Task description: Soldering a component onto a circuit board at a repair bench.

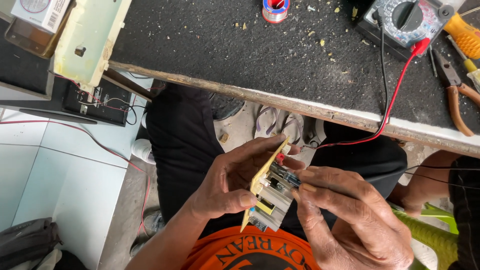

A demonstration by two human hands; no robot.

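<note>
The left hand [227, 182] grips a small tan circuit board [267, 192], edge-on, carrying silver heat-sink fins and a yellow-wound transformer, over the lap below the dark workbench [240, 50]. At its three o'clock, the right hand [345, 215] pinches a black probe [292, 179] against its components. An analogue multimeter [405, 17] sits at one o'clock.

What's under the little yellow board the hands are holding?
Under the circuit board, black trousers and sandals on the floor show. The left hand and right hand cover whatever lies straight beneath.
</note>
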